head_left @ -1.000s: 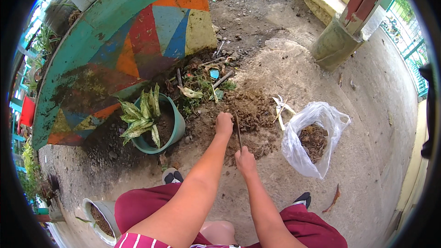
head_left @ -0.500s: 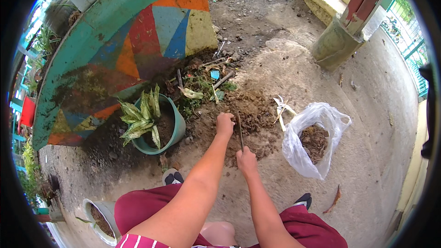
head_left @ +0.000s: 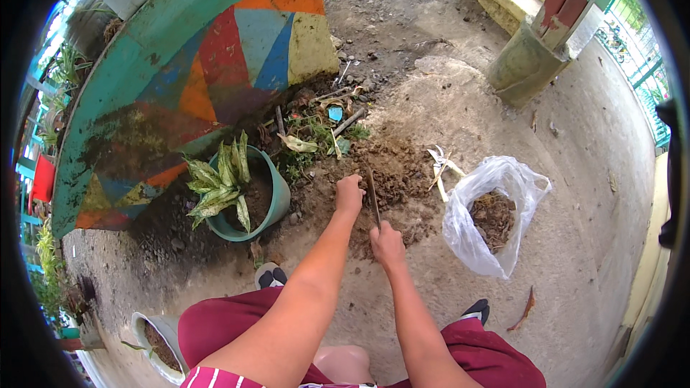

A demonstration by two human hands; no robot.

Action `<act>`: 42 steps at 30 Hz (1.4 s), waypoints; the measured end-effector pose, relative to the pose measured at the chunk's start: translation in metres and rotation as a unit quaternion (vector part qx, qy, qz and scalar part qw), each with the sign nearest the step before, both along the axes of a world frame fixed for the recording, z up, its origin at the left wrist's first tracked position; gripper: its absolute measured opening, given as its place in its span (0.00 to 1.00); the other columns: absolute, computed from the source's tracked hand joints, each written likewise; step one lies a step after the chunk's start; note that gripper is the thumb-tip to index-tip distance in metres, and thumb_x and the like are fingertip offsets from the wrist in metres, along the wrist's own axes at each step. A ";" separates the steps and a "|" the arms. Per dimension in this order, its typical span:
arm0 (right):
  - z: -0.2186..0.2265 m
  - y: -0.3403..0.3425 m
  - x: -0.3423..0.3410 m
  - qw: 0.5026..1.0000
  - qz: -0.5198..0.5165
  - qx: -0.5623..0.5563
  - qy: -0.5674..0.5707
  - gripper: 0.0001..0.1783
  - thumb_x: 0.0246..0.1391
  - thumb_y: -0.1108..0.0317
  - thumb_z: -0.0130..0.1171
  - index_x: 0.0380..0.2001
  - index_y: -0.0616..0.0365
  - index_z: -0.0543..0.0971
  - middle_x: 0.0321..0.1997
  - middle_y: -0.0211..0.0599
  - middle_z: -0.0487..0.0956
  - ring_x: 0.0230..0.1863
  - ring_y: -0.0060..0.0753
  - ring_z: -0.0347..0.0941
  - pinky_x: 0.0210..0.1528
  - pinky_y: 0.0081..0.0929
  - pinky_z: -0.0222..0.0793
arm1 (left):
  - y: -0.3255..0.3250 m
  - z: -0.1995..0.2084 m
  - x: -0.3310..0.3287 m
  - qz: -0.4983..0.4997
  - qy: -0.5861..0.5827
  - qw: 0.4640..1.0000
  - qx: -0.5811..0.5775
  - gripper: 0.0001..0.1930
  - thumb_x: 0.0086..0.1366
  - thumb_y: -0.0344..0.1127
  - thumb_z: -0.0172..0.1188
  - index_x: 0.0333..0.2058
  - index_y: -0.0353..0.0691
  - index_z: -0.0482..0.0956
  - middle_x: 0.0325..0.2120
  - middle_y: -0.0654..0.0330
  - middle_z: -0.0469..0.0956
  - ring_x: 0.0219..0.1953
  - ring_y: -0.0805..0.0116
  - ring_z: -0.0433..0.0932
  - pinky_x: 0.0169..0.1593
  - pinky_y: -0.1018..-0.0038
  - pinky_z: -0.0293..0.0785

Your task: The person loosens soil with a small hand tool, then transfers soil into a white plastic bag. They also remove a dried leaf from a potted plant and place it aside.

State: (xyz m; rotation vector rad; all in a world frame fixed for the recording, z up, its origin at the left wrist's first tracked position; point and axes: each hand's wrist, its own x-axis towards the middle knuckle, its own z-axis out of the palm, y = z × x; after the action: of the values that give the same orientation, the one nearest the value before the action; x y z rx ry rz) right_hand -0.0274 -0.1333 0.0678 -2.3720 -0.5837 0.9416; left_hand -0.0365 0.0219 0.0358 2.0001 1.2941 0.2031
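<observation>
In my right hand (head_left: 388, 243) is a long, narrow, brownish knife (head_left: 373, 197), its blade pointing away over loose soil (head_left: 392, 172). The fingers are wrapped round its near end. My left hand (head_left: 349, 195) is closed just left of the blade, low over the same soil; anything inside it is hidden. A teal pot (head_left: 279, 197) with a variegated leafy plant (head_left: 224, 181) stands to the left of my hands. On the right, an open clear plastic bag (head_left: 460, 233) holds brown, dry-looking matter (head_left: 492, 219). White-handled pruning shears (head_left: 438, 172) lie between soil and bag.
Weeds, sticks and dry leaves (head_left: 309, 140) lie beyond the pot, along a painted curved wall (head_left: 230, 50). A post with a concrete base (head_left: 528, 65) rises at the far right. A white pot of soil (head_left: 169, 330) lies tilted beside my left knee.
My right hand has moved slightly away from me, and the knife now leans a little more to the left. My left hand has shifted slightly left. The pot and bag stay put.
</observation>
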 end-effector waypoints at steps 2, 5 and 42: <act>0.019 0.012 0.004 1.000 -0.009 0.022 -0.016 0.14 0.56 0.57 0.44 0.34 0.59 0.67 0.29 0.58 0.76 0.33 0.64 0.72 0.35 0.54 0.67 | 0.002 -0.002 -0.003 -0.025 0.010 0.999 0.040 0.18 0.47 0.22 0.67 0.39 0.29 0.77 0.37 0.46 0.78 0.38 0.53 0.78 0.39 0.64 0.78; 0.033 0.022 0.002 0.981 -0.069 0.168 -0.074 0.14 0.56 0.57 0.44 0.34 0.58 0.67 0.29 0.57 0.77 0.33 0.64 0.72 0.34 0.55 0.66 | 0.004 -0.002 -0.006 -0.059 0.016 0.994 0.092 0.18 0.47 0.22 0.67 0.39 0.28 0.75 0.35 0.45 0.78 0.35 0.52 0.78 0.36 0.62 0.77; 0.012 0.008 0.006 0.997 -0.042 0.063 -0.015 0.15 0.54 0.58 0.46 0.31 0.61 0.69 0.26 0.63 0.74 0.35 0.67 0.71 0.37 0.53 0.66 | 0.000 0.001 -0.002 -0.042 0.000 0.999 -0.015 0.20 0.53 0.17 0.58 0.46 0.31 0.73 0.42 0.43 0.75 0.39 0.52 0.78 0.39 0.65 0.78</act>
State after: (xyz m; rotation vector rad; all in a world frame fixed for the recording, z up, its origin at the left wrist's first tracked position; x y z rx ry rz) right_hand -0.0218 -0.1257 0.0798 -2.2832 -0.5326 0.8110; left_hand -0.0385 0.0216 0.0371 2.0239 1.2025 0.1421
